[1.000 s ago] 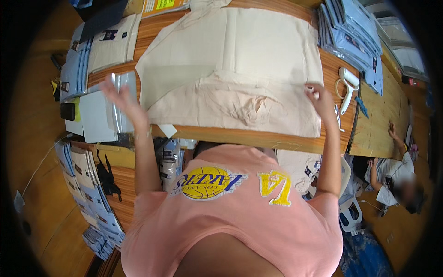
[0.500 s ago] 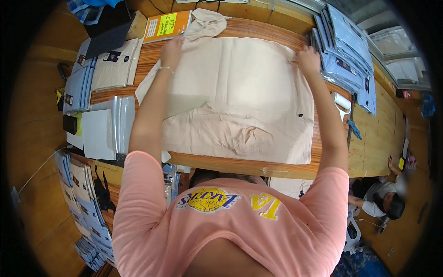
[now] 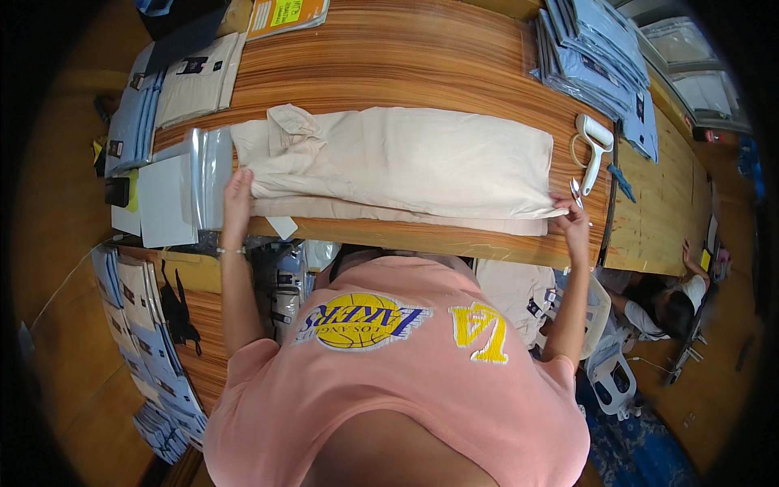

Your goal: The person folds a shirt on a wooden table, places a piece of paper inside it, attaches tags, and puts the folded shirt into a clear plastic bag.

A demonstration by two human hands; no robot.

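Observation:
A cream cloth garment [image 3: 430,154] lies folded into a long band across the wooden table [image 3: 406,49]. A crumpled part of it, perhaps a sleeve, is bunched at its far left. My left hand [image 3: 238,199] pinches the near left corner, thumb on top. At the other end, my right hand [image 3: 573,223] grips the near right corner between thumb and fingers. Beneath the upper layer, another layer sticks out along the near side. Just beyond my right hand lie small metal snips [image 3: 576,192] and a white lint roller [image 3: 595,146].
Bagged blue shirts [image 3: 596,81] are stacked at the far right. On the left are a bagged cream shirt [image 3: 199,81], more blue shirts [image 3: 134,126], clear plastic sleeves [image 3: 213,170] and white card [image 3: 168,203]. Another person [image 3: 669,308] sits at the lower right.
The garment's far edge has been brought over toward me, making a narrower band. Both hands have come from the far side to the near corners, and more of the tabletop shows.

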